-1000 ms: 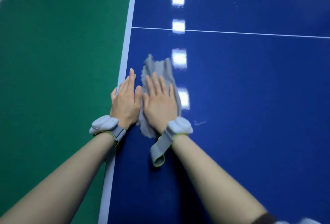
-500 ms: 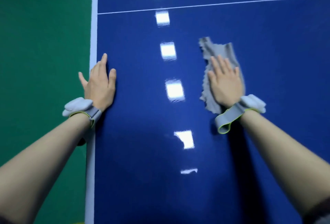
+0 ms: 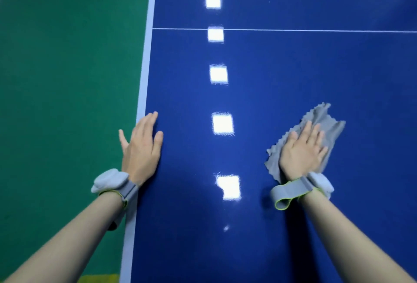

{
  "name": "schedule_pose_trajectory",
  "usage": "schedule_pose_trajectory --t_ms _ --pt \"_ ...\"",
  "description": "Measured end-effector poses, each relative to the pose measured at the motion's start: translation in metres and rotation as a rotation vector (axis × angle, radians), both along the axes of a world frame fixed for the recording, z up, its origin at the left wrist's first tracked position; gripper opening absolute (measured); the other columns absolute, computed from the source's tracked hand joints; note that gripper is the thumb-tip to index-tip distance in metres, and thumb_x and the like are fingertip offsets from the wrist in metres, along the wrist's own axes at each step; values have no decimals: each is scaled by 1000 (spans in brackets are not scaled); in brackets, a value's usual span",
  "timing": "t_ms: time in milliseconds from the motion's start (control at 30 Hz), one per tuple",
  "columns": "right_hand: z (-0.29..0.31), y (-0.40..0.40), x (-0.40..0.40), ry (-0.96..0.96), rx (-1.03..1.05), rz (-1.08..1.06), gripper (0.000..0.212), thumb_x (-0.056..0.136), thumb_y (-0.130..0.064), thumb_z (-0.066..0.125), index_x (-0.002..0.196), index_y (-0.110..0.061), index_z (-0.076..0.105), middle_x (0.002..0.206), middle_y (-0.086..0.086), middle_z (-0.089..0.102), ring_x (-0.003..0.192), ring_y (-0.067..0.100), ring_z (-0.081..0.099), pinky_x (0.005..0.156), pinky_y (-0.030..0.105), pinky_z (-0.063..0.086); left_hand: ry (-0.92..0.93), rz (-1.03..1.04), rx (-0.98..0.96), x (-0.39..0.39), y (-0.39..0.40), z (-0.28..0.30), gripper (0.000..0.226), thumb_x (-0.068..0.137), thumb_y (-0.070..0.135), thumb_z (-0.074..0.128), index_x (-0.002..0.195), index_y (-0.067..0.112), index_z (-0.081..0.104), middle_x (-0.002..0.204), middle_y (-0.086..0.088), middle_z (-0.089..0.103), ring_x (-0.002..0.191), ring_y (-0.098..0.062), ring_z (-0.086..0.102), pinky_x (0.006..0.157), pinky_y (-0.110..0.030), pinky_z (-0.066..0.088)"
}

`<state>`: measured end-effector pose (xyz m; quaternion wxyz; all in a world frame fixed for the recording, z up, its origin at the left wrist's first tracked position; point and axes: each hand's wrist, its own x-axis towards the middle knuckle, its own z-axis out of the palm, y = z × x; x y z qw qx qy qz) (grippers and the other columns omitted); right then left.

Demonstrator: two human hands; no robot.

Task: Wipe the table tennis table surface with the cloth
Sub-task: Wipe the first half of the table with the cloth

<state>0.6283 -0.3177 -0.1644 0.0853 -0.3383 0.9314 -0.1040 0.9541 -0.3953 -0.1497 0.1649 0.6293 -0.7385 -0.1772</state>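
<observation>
The blue table tennis table fills the right and middle of the view, with a white border line along its left edge. A grey cloth with a zigzag hem lies flat on it at the right. My right hand presses palm-down on the cloth, fingers spread, covering its middle. My left hand rests flat on the table's left edge, fingers together, holding nothing. Both wrists carry grey bands.
Green floor lies left of the table. A thin white line crosses the table farther ahead. A row of bright ceiling-light reflections runs down the surface between my hands. A yellow patch shows at the bottom.
My right hand has slid the cloth from beside the left edge far to the right across the table. My left hand has stayed at the left edge.
</observation>
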Motion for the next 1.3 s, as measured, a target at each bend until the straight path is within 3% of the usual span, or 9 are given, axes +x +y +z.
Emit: schedule_pose_trajectory --t_ms 200,367,467,533,600,733,867,1033,1300 --pt "1 -59 118 -38 -13 360 55 102 -36 24 151 -19 7 159 2 5 146 19 2 114 39 -4 -74 -106 -20 16 31 5 59 90 46 15 143 24 31 150 4 31 139 -13 26 110 -59 3" --pt "-3 -37 197 -72 -2 757 55 101 -40 20 151 -20 8 159 -1 4 146 17 1 115 38 -6 -72 -80 21 26 67 3 58 90 44 14 142 24 32 149 5 32 139 -12 26 110 -59 4" --pt "1 -5 192 -72 -1 1034 59 97 -43 12 151 -20 17 158 -1 11 146 17 7 117 39 0 -100 -66 42 23 88 3 60 90 46 12 143 25 31 150 5 31 140 -11 24 110 -59 3" --pt "-1 9 173 -71 26 1217 55 99 -42 17 151 -23 14 158 -4 9 146 15 4 117 37 -1 -110 -49 55 21 96 3 61 90 47 11 143 24 30 151 5 30 141 -11 21 110 -58 2" --pt "2 24 143 -74 32 1279 55 99 -42 15 151 -25 12 158 -6 9 146 13 2 117 35 -3 -117 -46 61 14 110 6 62 90 48 11 144 25 28 151 5 28 141 -11 20 110 -58 2" --pt "6 46 69 -4 40 1090 60 94 -45 4 151 -26 7 158 -8 6 145 12 1 114 32 -5 -144 -35 63 -2 142 14 63 89 50 10 144 26 26 152 6 26 142 -9 16 111 -57 -1" --pt "6 72 -12 -45 48 806 52 102 -36 18 151 -26 5 158 -9 2 145 11 -1 116 36 -2 -163 -19 58 -11 169 20 65 87 52 7 145 27 24 153 8 23 142 -7 13 111 -55 -2" --pt "7 127 -86 -20 58 500 51 102 -35 18 151 -25 7 158 -7 5 145 12 1 117 38 0 -137 48 88 -22 203 19 61 89 48 13 146 27 23 154 8 22 143 -6 11 111 -54 -4" --pt "6 183 -91 -11 62 203 53 102 -33 19 151 -20 8 159 1 5 146 19 1 116 42 -2 -135 7 98 -33 241 19 69 84 54 4 146 28 21 154 12 20 142 -3 9 112 -50 -8"
